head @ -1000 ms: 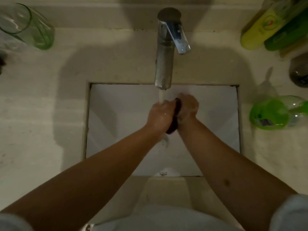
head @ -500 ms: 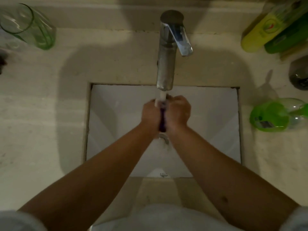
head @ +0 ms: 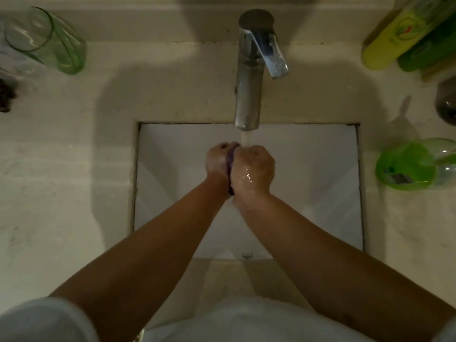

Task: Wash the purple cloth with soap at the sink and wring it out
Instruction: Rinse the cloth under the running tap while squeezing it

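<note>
- left hand [head: 217, 160] fisted, fingers curled around the purple cloth [head: 230, 161], knuckles up
- right hand [head: 253, 169] also fisted on the same cloth, pressed against the left hand, back of hand wet and shiny
- purple cloth squeezed between the two fists, only a thin dark strip visible in the seam, most of it hidden
- water stream [head: 246, 138] falls from the faucet [head: 249, 77] spout onto the far edge of the fists, at the right hand's knuckles
- hands held over the middle of the white sink [head: 172, 169] basin, above the bottom
- faucet handle angled to the right
- beige counter [head: 74, 169] around the sink
- green glass [head: 47, 40] far left on the counter
- green soap bottle [head: 414, 166] right of the sink, lying on its side
- yellow and green bottles [head: 407, 38] far right corner
- both forearms bare, pale sleeves at the near edge
</note>
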